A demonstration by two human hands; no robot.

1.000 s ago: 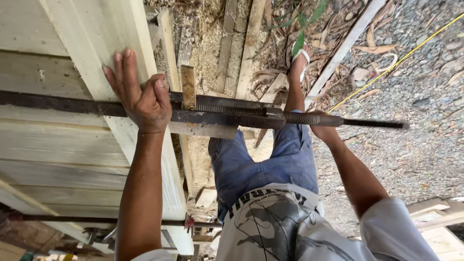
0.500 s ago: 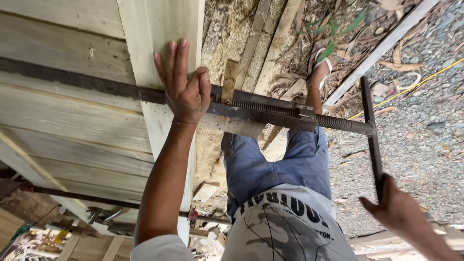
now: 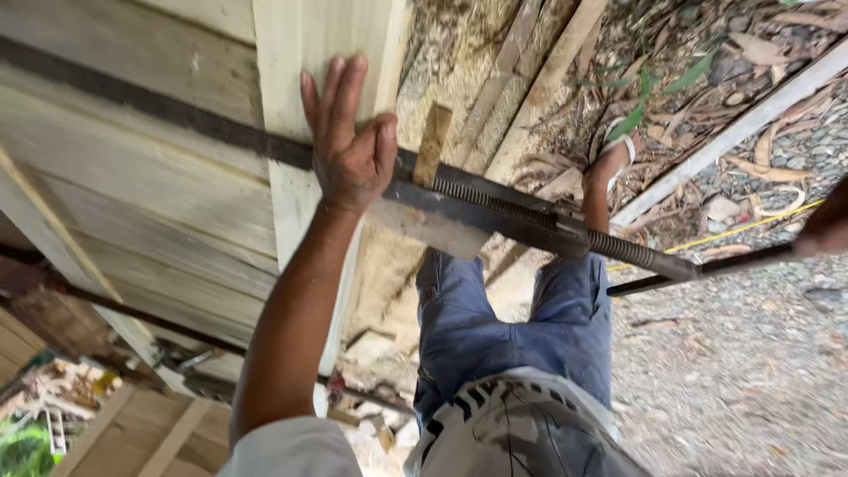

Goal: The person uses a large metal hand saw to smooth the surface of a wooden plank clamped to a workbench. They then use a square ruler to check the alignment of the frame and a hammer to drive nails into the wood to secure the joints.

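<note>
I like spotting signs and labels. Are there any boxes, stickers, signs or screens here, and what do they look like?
No packages, signs or screens in view.
Shirt print: bottom middle, on the person's grey shirt; a curved row of dark blocky letters above a faint dark drawing.
Left hand: flat on a pale wooden board, beside the long dark metal clamp bar; no label on either.

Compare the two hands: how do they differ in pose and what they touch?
The left hand is in full view, fingers spread flat against the pale upright board, with its heel over the long dark clamp bar. The right hand is cut off at the frame's right edge, so only part shows, at the end of the thin dark handle rod; its grip cannot be judged. Both are bare.
</note>
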